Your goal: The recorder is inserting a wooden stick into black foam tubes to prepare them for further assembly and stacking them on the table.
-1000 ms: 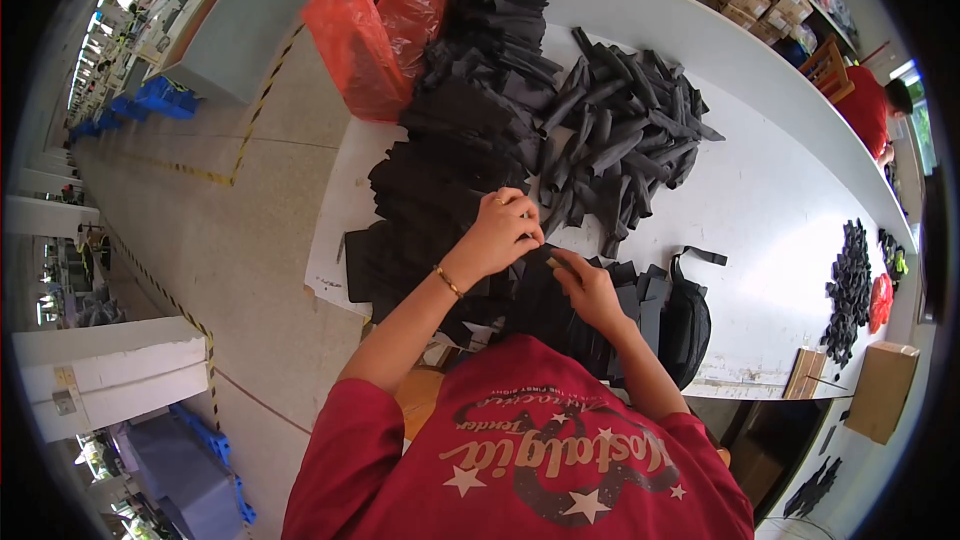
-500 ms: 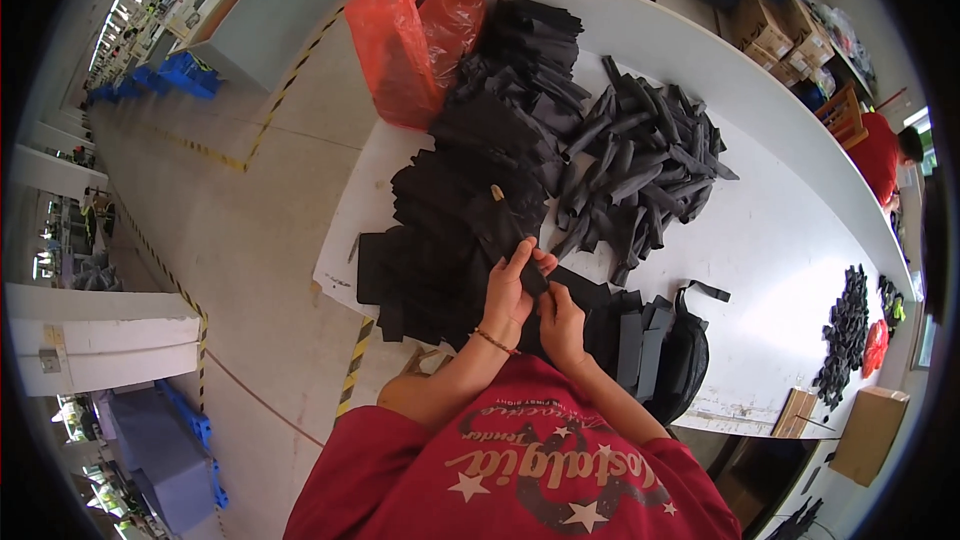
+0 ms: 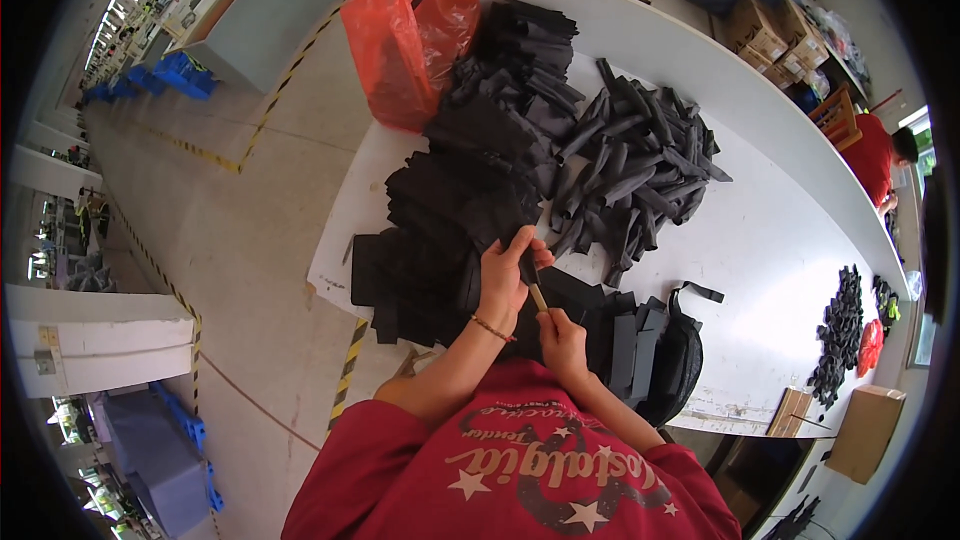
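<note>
Partly hidden: black fabric piece (image 3: 529, 266), gripped by left hand (image 3: 502, 282); right hand (image 3: 563, 342) grips tan stick (image 3: 540, 298) (ends unseen).

The slim, flat stick (image 3: 540, 298) is tan, and the narrow fabric strip (image 3: 528, 266) next to it plain black. Charcoal-black rolled fabric strips (image 3: 630, 155) contrast with the smooth white surface (image 3: 770, 270). The crinkled plastic bag (image 3: 410, 50) is translucent orange-red, the short-sleeved crimson shirt (image 3: 420, 480) patterned with beige lettering and pale stars, the floor tape (image 3: 348, 365) striped yellow and black.

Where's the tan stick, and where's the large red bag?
Tan stick (image 3: 538, 297), head view: middle of its exposed length.
Large red bag (image 3: 392, 60), head view: middle of its crinkled side.
</note>
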Action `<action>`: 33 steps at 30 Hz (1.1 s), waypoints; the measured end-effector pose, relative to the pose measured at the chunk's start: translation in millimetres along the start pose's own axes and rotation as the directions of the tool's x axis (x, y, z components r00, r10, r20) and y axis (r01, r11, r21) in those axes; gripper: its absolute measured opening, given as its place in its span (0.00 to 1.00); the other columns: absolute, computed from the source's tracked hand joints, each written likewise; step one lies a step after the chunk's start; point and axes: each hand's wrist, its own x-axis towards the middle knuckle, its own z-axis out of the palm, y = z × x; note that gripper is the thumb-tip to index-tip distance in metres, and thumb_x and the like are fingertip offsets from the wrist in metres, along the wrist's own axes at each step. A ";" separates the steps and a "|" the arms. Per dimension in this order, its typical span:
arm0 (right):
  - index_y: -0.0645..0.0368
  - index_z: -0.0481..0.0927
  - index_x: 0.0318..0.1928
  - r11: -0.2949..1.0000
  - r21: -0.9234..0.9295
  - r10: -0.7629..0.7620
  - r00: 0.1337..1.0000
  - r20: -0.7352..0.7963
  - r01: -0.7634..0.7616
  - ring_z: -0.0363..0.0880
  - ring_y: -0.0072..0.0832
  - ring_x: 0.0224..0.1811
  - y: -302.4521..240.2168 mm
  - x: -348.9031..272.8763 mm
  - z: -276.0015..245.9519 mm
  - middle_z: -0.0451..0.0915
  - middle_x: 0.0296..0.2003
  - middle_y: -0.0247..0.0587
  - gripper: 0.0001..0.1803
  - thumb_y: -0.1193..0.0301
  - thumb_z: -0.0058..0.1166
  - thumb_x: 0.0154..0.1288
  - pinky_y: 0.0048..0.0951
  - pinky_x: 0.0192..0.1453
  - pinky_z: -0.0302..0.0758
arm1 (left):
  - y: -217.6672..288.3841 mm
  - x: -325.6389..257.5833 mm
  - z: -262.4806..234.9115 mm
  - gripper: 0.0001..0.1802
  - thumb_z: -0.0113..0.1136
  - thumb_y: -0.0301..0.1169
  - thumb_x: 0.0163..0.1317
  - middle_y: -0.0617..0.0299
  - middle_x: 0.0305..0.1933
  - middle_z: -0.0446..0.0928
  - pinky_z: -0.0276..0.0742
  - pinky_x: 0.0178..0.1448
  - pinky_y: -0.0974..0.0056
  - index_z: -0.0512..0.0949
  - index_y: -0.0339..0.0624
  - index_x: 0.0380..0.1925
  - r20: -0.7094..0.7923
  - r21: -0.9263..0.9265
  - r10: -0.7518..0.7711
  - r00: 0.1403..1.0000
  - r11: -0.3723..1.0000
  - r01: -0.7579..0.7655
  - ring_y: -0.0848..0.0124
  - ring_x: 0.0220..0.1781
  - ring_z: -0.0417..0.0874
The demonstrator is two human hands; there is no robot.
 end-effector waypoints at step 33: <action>0.63 0.72 0.41 0.998 0.061 -0.035 0.999 -0.014 0.036 0.78 0.48 0.24 -5.8 -8.6 7.6 0.75 0.23 0.54 0.05 0.74 0.45 0.71 0.38 0.27 0.72 | 16.8 -8.3 23.5 0.08 0.66 0.30 0.60 0.56 0.27 0.81 0.81 0.34 0.61 0.80 0.37 0.30 0.085 0.059 0.070 0.994 0.995 -0.075 0.65 0.25 0.83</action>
